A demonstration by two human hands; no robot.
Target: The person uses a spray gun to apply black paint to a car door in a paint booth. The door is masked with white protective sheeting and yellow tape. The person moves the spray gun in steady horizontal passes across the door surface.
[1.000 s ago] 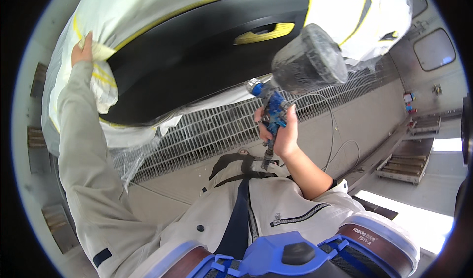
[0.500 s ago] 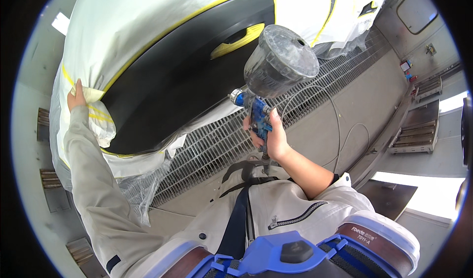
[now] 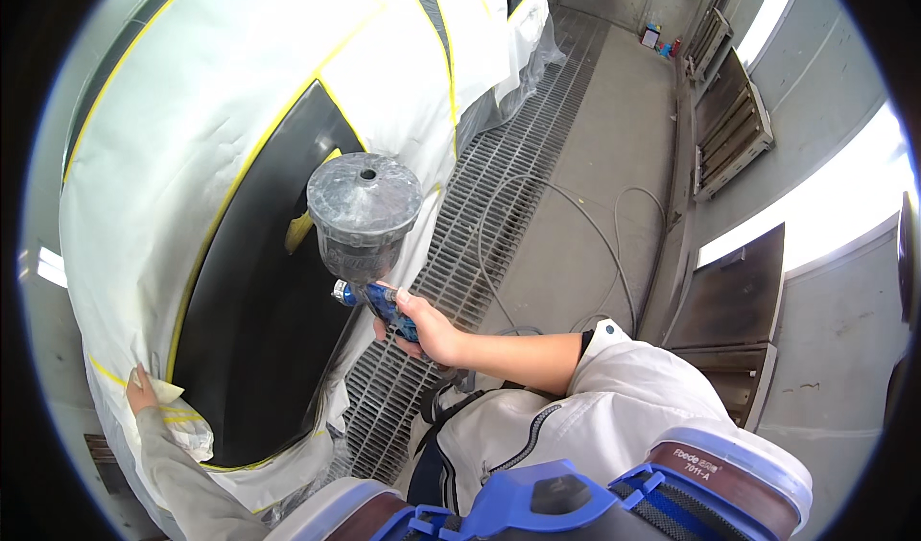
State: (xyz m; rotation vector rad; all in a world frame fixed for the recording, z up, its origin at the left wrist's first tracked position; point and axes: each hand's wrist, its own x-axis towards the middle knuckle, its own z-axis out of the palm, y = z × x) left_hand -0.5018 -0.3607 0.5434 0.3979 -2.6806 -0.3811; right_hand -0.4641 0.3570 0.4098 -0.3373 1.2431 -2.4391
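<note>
My right hand (image 3: 429,328) is wrapped round the grip of a blue spray gun (image 3: 391,313). A scuffed grey paint cup (image 3: 365,210) sits on top of the gun, which stands in front of a dark car panel (image 3: 254,301). Yellow tape covers a handle (image 3: 299,232) on that panel, partly hidden behind the cup. White masking sheeting (image 3: 206,100) edged with yellow tape surrounds the panel. At its near left corner my left hand (image 3: 143,389) appears closed on a flap of masking paper (image 3: 167,389); some of its fingers are hidden.
A metal floor grating (image 3: 513,172) runs alongside the car. Loops of hose (image 3: 619,253) lie on the grey floor to the right. Slatted wall units (image 3: 734,148) and a dark panel (image 3: 729,296) line the right wall. Part of a blue-framed respirator (image 3: 532,488) fills the lower edge.
The view has swung to the right, showing more floor and right wall. The spray gun, in my right hand, now appears farther left in front of the panel. My left hand stays at the masking flap.
</note>
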